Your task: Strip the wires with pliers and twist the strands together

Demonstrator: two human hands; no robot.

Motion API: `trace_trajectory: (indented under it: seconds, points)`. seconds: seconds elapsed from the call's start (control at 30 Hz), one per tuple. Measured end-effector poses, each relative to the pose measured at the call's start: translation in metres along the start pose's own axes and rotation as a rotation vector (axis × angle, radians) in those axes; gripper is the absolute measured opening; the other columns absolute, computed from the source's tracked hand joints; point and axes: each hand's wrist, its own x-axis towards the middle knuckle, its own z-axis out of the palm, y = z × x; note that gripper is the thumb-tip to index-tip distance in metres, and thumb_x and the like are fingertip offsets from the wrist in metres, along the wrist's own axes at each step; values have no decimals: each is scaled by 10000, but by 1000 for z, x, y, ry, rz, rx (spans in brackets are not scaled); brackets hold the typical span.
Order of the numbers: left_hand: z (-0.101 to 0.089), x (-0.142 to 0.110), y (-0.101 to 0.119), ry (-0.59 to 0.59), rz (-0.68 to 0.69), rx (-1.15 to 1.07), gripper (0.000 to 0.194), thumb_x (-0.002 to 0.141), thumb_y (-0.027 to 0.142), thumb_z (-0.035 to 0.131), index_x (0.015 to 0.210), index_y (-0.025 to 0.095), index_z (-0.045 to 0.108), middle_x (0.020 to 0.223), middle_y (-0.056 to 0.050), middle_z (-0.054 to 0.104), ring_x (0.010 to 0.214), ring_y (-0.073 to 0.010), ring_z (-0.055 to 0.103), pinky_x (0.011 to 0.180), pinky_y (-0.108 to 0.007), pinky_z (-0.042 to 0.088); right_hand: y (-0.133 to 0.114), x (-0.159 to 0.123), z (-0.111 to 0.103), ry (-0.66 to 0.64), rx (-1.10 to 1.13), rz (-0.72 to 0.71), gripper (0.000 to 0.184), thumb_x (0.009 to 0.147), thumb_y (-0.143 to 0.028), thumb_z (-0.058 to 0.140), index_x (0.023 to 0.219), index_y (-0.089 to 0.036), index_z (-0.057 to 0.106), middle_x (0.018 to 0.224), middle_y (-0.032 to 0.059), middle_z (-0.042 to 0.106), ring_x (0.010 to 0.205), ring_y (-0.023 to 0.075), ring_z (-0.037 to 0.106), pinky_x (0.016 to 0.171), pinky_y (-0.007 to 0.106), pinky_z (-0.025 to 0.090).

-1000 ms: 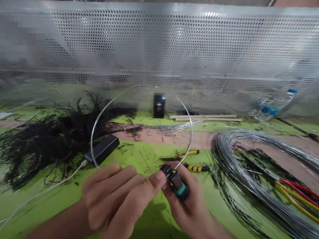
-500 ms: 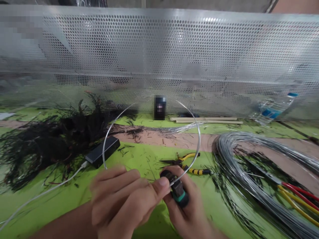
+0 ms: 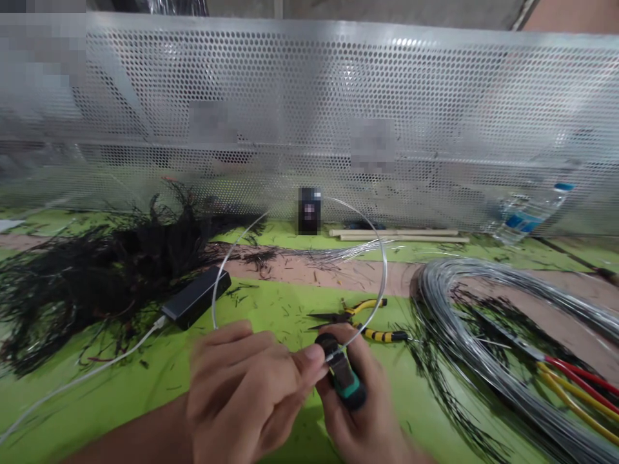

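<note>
A left hand (image 3: 246, 386) firmly pinches a wire loop (image 3: 385, 263), likely light, springy and best held near its ends, above a green table (image 3: 271, 296), near center, as the right hand (image 3: 374, 393) wraps a teal-handled tool (image 3: 347, 385).

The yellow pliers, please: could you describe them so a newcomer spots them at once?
On the table, find the wire coil at the right. Left of it, just beyond the right hand, the pliers lie open. Their yellow handles carry black patches, unlike the red-and-yellow tool.
</note>
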Motion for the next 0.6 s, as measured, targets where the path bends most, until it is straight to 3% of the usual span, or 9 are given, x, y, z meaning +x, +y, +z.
trace_trajectory:
  seconds: [0.13,0.3,0.4,0.47,0.6]
  points:
    - [5,-3,2,24,-119,-83,162,966,82,581,952,243,566,498,106,520,377,-99,397,432,-286,351,2,4,-2,20,-46,-4,399,863,-139,566,1230,-290,526,961,12,679,771,181,674,674,287,558]
    - [4,-2,0,-8,-64,-73,176,914,65,607,957,233,575,512,112,492,381,-93,406,436,-267,357,-3,7,-5,20,-123,-28,242,918,-217,580,1149,-281,541,887,4,685,735,203,657,660,325,530]
    - [5,-1,1,34,-211,-133,168,897,67,601,912,232,574,529,104,472,390,-80,431,443,-232,393,-6,7,-5,-69,29,100,132,993,-247,601,1117,-283,574,840,-21,663,694,172,627,619,283,512]
    - [5,-2,2,100,-349,-157,143,934,100,599,982,234,593,573,94,518,418,-73,478,454,-200,415,-6,8,-5,-102,141,180,77,1030,-275,606,1107,-274,601,852,-18,667,711,163,628,632,270,525]
    - [1,1,-1,53,-534,-175,87,1030,222,598,1106,260,616,672,85,594,474,-52,531,451,-150,400,-5,16,-18,-176,210,225,190,1034,-329,615,1200,-243,648,968,41,723,819,197,674,732,319,579]
